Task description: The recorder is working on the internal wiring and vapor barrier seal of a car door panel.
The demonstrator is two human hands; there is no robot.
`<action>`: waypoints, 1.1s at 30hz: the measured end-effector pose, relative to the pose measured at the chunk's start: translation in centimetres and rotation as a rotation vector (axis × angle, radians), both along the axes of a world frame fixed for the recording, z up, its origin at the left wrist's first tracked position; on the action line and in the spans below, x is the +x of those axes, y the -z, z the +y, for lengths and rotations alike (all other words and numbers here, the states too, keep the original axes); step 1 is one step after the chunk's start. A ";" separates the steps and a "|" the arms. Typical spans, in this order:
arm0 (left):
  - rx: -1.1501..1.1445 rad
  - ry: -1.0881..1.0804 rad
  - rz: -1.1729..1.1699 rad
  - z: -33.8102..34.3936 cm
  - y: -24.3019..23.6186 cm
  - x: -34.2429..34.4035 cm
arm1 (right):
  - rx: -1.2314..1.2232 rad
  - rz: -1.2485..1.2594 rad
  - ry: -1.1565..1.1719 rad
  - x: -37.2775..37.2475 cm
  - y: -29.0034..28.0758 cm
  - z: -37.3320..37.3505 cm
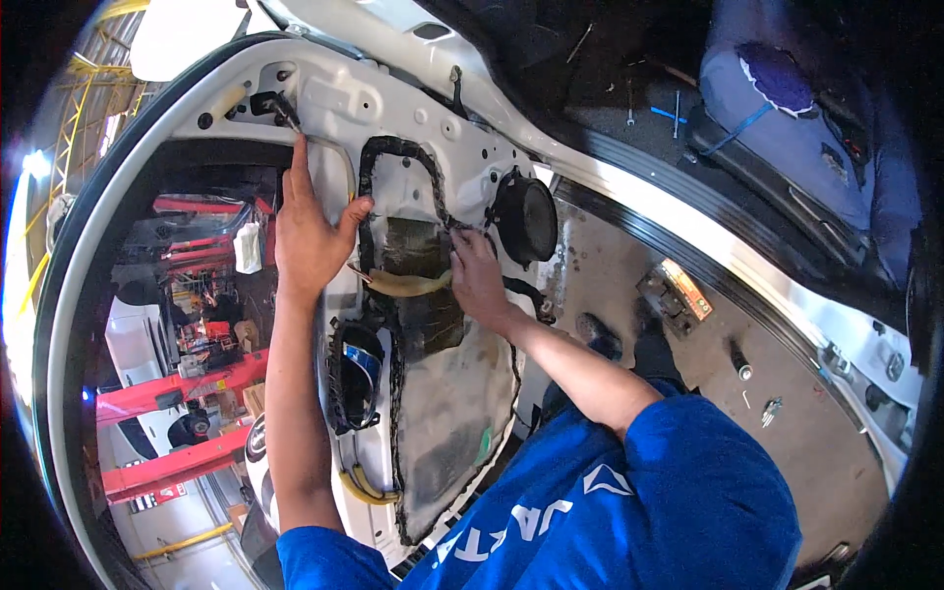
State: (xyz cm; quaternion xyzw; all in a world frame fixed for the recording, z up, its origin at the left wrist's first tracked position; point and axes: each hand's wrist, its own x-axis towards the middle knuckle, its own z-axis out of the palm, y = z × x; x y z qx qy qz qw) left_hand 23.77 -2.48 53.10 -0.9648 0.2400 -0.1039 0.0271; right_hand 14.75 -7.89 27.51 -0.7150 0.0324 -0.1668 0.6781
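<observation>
My left hand (317,226) rests on the white inner door panel (354,108), thumb apart and fingertips reaching up the window edge to just below a black fitting (265,106). My right hand (477,275) has its fingers curled at the black sealant strip (423,157), beside the upper edge of a dark film patch (413,324); what they hold, if anything, is hidden. A pale, sleeve-like strip (403,284) crosses the patch between my hands. A black round speaker (526,218) is at the right of my right hand. A handle housing (359,374) sits lower down.
The car interior, with seat (747,138) and loose tools (677,113), fills the upper right. On the floor (806,472) are a battery-like box (677,300), a spray can (742,362) and small tools. Red lift equipment (177,388) shows through the door's window.
</observation>
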 end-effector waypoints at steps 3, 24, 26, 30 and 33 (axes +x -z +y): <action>0.033 0.062 -0.050 0.0 0.1 0.2 | 0.038 0.106 -0.099 0.7 0.1 0.1; -0.065 -0.004 0.060 -0.3 -0.4 0.1 | -0.069 -0.018 0.002 7.7 -3.2 -2.3; -0.075 -0.034 0.094 -0.4 -0.5 -0.2 | -0.079 -0.018 0.005 7.9 -3.3 -2.4; -0.049 -0.053 0.086 -0.3 -0.5 -0.1 | 0.100 0.028 -0.119 9.1 -2.0 -4.0; -0.069 -0.031 0.092 -0.1 -0.4 -0.2 | 0.096 -0.058 -0.034 9.4 -2.6 -3.0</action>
